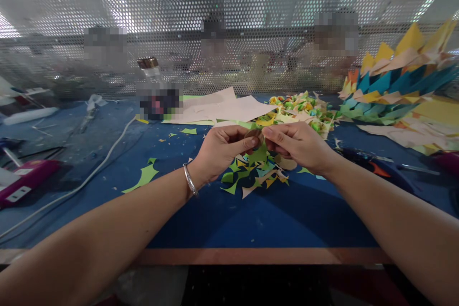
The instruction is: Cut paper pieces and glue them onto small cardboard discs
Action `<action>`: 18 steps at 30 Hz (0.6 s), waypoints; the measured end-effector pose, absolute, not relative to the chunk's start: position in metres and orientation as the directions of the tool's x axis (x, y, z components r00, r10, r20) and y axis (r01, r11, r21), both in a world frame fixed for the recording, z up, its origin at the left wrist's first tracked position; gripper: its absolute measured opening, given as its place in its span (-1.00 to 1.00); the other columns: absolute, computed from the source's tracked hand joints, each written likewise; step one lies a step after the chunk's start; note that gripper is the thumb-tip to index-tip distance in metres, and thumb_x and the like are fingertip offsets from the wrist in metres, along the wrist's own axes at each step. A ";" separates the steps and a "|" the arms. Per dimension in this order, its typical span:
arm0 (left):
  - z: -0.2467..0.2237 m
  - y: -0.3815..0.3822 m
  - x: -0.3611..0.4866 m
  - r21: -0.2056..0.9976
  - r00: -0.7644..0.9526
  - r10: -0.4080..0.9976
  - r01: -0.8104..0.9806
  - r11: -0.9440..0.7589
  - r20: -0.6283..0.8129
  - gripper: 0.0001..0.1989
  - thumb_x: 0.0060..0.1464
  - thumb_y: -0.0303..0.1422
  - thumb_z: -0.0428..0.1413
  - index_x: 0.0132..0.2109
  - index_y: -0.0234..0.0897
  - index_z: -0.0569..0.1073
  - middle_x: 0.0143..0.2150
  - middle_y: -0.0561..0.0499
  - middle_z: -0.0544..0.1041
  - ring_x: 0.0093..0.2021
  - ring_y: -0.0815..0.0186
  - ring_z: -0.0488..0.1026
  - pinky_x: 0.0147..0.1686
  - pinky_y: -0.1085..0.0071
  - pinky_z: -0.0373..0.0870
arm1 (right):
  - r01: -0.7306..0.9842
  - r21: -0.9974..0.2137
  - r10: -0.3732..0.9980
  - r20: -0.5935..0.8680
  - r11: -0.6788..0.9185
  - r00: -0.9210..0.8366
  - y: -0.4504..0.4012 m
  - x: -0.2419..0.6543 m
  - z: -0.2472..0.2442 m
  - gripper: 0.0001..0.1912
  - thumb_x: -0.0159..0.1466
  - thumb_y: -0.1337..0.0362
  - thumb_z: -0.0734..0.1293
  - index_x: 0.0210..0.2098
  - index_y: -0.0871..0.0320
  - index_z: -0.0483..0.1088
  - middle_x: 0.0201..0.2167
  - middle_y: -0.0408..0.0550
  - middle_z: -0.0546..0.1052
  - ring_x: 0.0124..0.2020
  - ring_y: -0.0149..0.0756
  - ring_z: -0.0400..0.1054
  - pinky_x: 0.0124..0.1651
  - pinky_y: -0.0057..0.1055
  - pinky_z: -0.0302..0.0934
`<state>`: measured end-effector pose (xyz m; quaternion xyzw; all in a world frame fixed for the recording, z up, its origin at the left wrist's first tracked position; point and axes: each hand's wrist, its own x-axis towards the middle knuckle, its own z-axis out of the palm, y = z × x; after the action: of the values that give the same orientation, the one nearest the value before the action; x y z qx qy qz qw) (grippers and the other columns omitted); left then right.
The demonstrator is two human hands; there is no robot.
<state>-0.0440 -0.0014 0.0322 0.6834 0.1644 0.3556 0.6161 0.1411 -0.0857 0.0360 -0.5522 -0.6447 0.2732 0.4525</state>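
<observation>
My left hand point(223, 150) and my right hand point(299, 144) meet above the middle of the blue table, thumbs and fingertips closed in pinches. Between them is a small piece of green paper point(258, 154), part of it hanging below the fingertips. A small brownish bit shows at the left fingertips; I cannot make out its kind. Just beneath the hands lies a loose heap of cut paper scraps point(234, 179) in green, yellow and pale pink. A round tan disc point(287, 163) sits under my right hand.
Pale paper sheets point(215, 107) and a pile of small curled paper pieces point(304, 107) lie behind. At right are layered pointed paperwork point(398, 76) and a dark tool point(380, 167). A purple power strip point(30, 184) and white cable point(103, 160) lie left; a perforated screen point(247, 19) stands behind.
</observation>
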 end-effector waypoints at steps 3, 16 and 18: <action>0.032 -0.001 -0.045 0.963 0.690 0.672 -0.208 -0.172 0.269 -0.86 -0.06 -0.33 0.35 -0.40 -0.30 0.59 -0.48 0.08 0.49 -0.46 0.46 0.34 -0.41 0.49 0.33 | 0.494 -0.829 0.954 0.300 0.261 0.000 -0.085 0.142 0.037 -0.43 0.35 -0.16 0.26 -0.55 0.17 0.38 -0.70 -0.26 0.16 -0.66 -0.53 -0.05 -0.62 -0.47 -0.18; 0.032 0.001 -0.045 0.971 0.724 0.648 -0.213 -0.113 0.234 -0.92 -0.08 -0.37 0.35 -0.39 -0.27 0.64 -0.50 0.10 0.48 -0.49 0.48 0.25 -0.44 0.49 0.23 | 0.540 -0.788 0.941 0.337 0.295 -0.022 -0.087 0.139 0.042 -0.38 0.32 -0.23 0.25 -0.58 0.16 0.34 -0.70 -0.27 0.12 -0.67 -0.53 -0.09 -0.60 -0.43 -0.19; 0.032 0.001 -0.045 0.972 0.731 0.644 -0.213 -0.102 0.228 -0.93 -0.09 -0.37 0.35 -0.40 -0.26 0.64 -0.52 0.12 0.45 -0.50 0.49 0.22 -0.46 0.49 0.18 | 0.558 -0.775 0.940 0.341 0.296 -0.025 -0.087 0.139 0.042 -0.38 0.32 -0.24 0.24 -0.58 0.16 0.34 -0.70 -0.26 0.12 -0.67 -0.53 -0.10 -0.60 -0.43 -0.20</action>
<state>-0.0449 0.0012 0.0320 0.6651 0.1617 0.3295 0.6503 0.1388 -0.0874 0.0424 -0.5501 -0.6805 0.2218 0.4301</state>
